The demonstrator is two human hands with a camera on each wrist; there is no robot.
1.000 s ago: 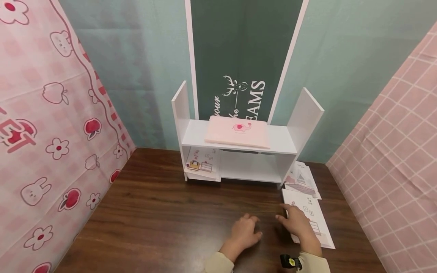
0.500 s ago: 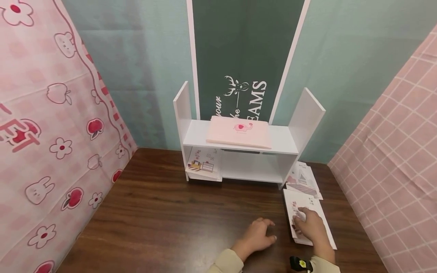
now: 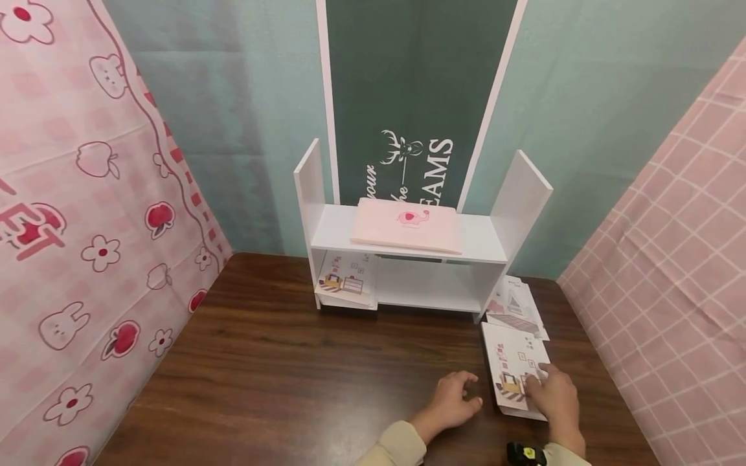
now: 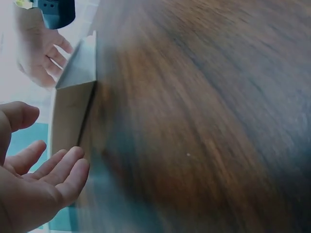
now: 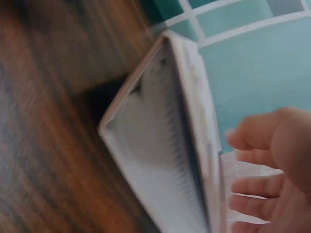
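On the table's right side lies a flat white box-like item (image 3: 508, 359) with a printed cover. Its near end (image 5: 150, 141) shows a recess with a ridged row inside; what that is, I cannot tell. My right hand (image 3: 557, 400) is over its right part, fingers slightly bent and spread; in the right wrist view this hand (image 5: 274, 170) appears apart from the item. My left hand (image 3: 454, 401) hovers left of the item with fingers loosely bent and nothing held. In the left wrist view the left hand (image 4: 46, 182) is near the item's side (image 4: 73, 114).
Behind the item lie white printed sheets or booklets (image 3: 515, 304), beside a white two-level shelf (image 3: 431, 288). A pink elephant-print booklet or stack (image 3: 402, 226) lies on its upper board. Similar white printed items (image 3: 346, 281) sit lower left. Patterned cloth (image 3: 670, 259) borders the right.
My right hand has moved rightward across the printed cover, uncovering more of its picture. My left hand has come right, closer to the item's left edge.
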